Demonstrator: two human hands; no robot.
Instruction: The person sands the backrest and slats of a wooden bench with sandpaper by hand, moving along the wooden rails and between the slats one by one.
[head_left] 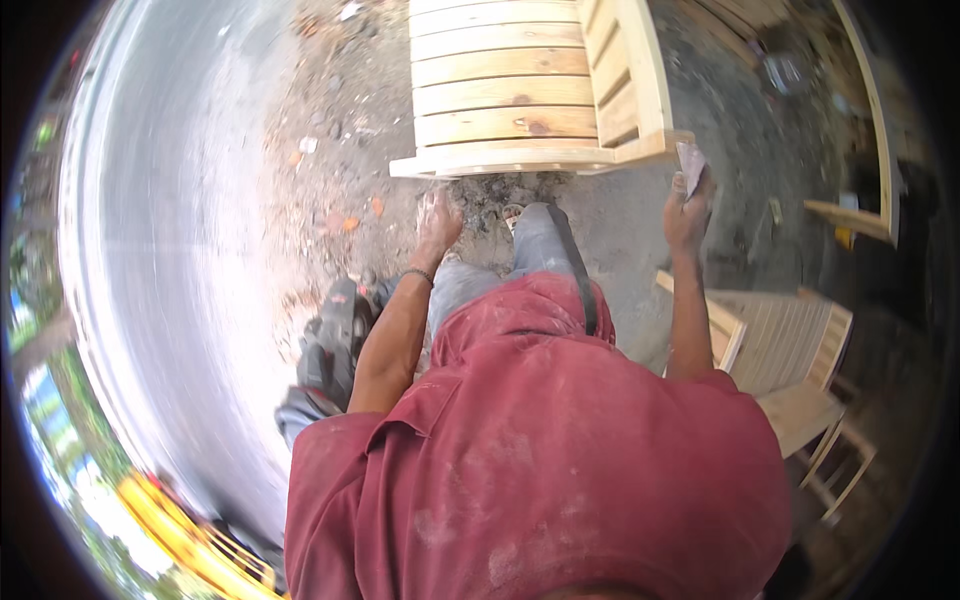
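Observation:
In front of me stands a slatted piece of pale wooden furniture point(505, 95), like a bench, with a slatted side on its right. My right hand point(688, 215) is closed on a folded pale sheet that looks like sandpaper point(690, 168), held by the right end of the near rail point(530, 160). Beside my left knee, just below the rail's left end, is my left hand point(438, 222), dusty white and apart from the wood. Its fingers are blurred, so I cannot make out whether they are curled or spread.
More slatted wooden furniture point(775, 335) stands at my right, with a wooden frame point(875, 150) farther off. By my left arm is a dark grey and black object point(335, 335), partly hidden. A paved road point(190, 270) runs along the left, past dirt ground with litter point(345, 222).

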